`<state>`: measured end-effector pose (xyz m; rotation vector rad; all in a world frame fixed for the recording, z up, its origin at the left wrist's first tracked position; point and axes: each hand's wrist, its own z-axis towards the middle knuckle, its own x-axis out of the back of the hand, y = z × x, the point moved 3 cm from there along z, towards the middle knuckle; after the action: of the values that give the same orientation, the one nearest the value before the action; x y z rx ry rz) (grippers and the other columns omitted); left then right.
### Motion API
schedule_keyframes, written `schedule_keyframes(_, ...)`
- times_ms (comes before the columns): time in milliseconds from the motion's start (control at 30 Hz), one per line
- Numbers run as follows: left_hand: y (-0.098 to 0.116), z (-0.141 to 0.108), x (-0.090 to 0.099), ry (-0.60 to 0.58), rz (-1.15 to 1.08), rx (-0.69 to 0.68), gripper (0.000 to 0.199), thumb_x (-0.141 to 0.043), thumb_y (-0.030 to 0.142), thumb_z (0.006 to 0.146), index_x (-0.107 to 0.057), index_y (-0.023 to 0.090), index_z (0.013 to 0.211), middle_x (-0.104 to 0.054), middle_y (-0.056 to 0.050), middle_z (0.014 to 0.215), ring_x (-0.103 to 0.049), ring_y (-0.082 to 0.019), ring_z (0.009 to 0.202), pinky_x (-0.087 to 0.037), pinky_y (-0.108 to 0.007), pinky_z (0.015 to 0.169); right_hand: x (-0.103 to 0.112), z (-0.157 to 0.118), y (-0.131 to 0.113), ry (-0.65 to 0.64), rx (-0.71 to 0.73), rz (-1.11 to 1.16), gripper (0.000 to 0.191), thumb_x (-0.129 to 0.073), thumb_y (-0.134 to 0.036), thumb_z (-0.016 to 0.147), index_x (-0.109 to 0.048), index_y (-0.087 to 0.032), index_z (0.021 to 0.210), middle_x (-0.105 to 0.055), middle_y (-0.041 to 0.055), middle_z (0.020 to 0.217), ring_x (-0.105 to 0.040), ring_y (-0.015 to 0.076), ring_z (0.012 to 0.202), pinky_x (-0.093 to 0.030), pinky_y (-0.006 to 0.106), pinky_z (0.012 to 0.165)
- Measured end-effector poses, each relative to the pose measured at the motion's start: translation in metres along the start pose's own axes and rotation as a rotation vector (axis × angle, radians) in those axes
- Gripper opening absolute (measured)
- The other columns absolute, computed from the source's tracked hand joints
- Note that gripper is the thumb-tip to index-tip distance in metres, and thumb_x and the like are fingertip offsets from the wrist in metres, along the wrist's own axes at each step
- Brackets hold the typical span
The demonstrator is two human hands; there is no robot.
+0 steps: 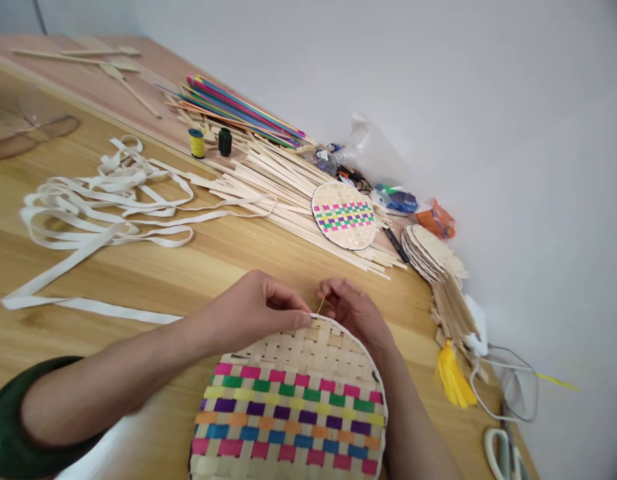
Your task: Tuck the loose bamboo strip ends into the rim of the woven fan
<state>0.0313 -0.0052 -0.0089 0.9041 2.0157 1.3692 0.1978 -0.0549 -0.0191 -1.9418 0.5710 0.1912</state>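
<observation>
1. Left grip (253, 310): narrow, thumb and finger pinching the top rim of a round, flat woven disc of pale strips crossed by bright coloured bands (283, 408); I judge that this steadies the rim just beside the stitching point.
2. Right grip (361, 317): fingertips pinched on a thin yellow strand (321, 305), which rises from the rim at a slant; it looks taut; too fine to tell whether a needle is there.
3. Disc position: directly before me, below both grips, banded face towards me; lower edge out of view; held so, I think, to leave the top rim free for my fingers.
4. White edging (364, 348) follows the rim; a tangled heap of flat white cloth tape (103, 200) lies on the pale wooden counter (228, 257) to the left; one length passes behind my left forearm; whether it joins the edging is hidden; loose loops would presumably pay out easily.
5. Small spool of yellow thread (196, 145) stands upright beside a dark green spool (225, 142); both well apart from my grips, probably parked there to spare working room.
</observation>
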Motion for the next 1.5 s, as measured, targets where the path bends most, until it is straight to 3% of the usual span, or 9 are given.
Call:
schedule_keyframes(133,-0.001,0.0,0.001,0.024,-0.055,0.026,0.022,-0.075,0.038,0.065,-0.076,0.018,0.074,-0.069,0.0,0.063,-0.055,-0.013,0.056,-0.038,-0.022,0.053,0.0,0.0,-0.003,-0.004,-0.028,0.108,0.023,-0.078,-0.029,0.071,-0.059,-0.017,0.078,-0.058,-0.0036,0.067,-0.062,0.0098,0.066,-0.041,0.013,0.045)
schedule_keyframes(333,0.0,0.0,0.001,0.083,-0.152,0.019,0.02,-0.075,0.038,0.067,-0.075,0.018,0.071,-0.069,0.001,0.064,-0.055,-0.01,0.056,-0.038,-0.019,0.052,0.008,0.007,-0.008,0.003,0.061,-0.079,0.031,-0.079,-0.038,0.066,-0.056,-0.018,0.074,-0.028,-0.0116,0.049,-0.024,0.0031,0.04,-0.018,0.014,0.035)
schedule_keyframes(667,0.001,0.004,0.007,0.121,-0.168,0.004,0.016,-0.075,0.035,0.071,-0.076,0.019,0.073,-0.071,0.002,0.066,-0.055,-0.009,0.058,-0.04,-0.016,0.051,0.029,0.021,-0.009,0.153,0.22,-0.269,0.028,-0.082,-0.035,0.062,-0.061,-0.016,0.067,-0.039,-0.0091,0.045,-0.033,0.0052,0.042,-0.024,0.018,0.04)
schedule_keyframes(767,-0.003,0.004,0.009,0.111,-0.172,0.048,0.02,-0.075,0.038,0.07,-0.076,0.018,0.074,-0.071,0.001,0.068,-0.056,-0.01,0.058,-0.041,-0.017,0.051,0.026,0.013,-0.015,0.093,0.238,-0.249,0.024,-0.078,-0.036,0.067,-0.063,-0.018,0.074,-0.051,-0.0052,0.056,-0.047,0.0083,0.051,-0.036,0.019,0.045)
schedule_keyframes(833,-0.004,0.005,0.011,0.126,-0.147,0.035,0.02,-0.075,0.038,0.07,-0.075,0.018,0.073,-0.071,0.001,0.068,-0.056,-0.01,0.059,-0.04,-0.017,0.052,0.022,0.004,-0.022,-0.001,0.278,-0.253,0.017,-0.074,-0.034,0.073,-0.065,-0.02,0.076,-0.062,-0.0002,0.078,-0.06,0.0134,0.074,-0.048,0.024,0.062)
schedule_keyframes(967,-0.004,0.006,0.013,0.172,-0.085,-0.023,0.019,-0.073,0.038,0.072,-0.075,0.019,0.072,-0.07,0.002,0.068,-0.055,-0.009,0.06,-0.039,-0.017,0.052,0.008,-0.013,-0.03,-0.292,0.321,-0.537,0.006,-0.067,-0.023,0.083,-0.069,-0.021,0.077,-0.063,0.0039,0.115,-0.057,0.0195,0.11,-0.046,0.031,0.091)
schedule_keyframes(1133,-0.006,0.009,0.013,0.167,-0.085,-0.026,0.017,-0.071,0.037,0.074,-0.076,0.021,0.076,-0.072,0.001,0.071,-0.059,-0.012,0.063,-0.043,-0.019,0.054,0.002,-0.02,-0.025,-0.237,0.308,-0.861,0.007,-0.066,-0.027,0.083,-0.069,-0.021,0.082,-0.064,0.0005,0.079,-0.054,0.011,0.069,-0.041,0.021,0.06)
schedule_keyframes(1300,-0.003,0.008,0.017,0.209,-0.144,-0.057,0.03,-0.066,0.045,0.079,-0.076,0.023,0.097,-0.075,-0.002,0.101,-0.066,-0.02,0.09,-0.051,-0.025,0.074,0.001,-0.019,-0.021,-0.148,0.317,-0.947,0.012,-0.065,-0.03,0.082,-0.069,-0.019,0.081,-0.064,0.0002,0.075,-0.049,0.0098,0.062,-0.037,0.021,0.054)
schedule_keyframes(1500,-0.001,0.007,0.018,0.212,0.014,-0.01,0.035,-0.063,0.052,0.076,-0.078,0.02,0.079,-0.074,-0.002,0.073,-0.064,-0.019,0.066,-0.045,-0.023,0.051,0.0,-0.018,-0.021,-0.137,0.309,-0.966,0.012,-0.065,-0.031,0.082,-0.07,-0.019,0.082,-0.065,0.0004,0.074,-0.05,0.0098,0.062,-0.038,0.02,0.054)
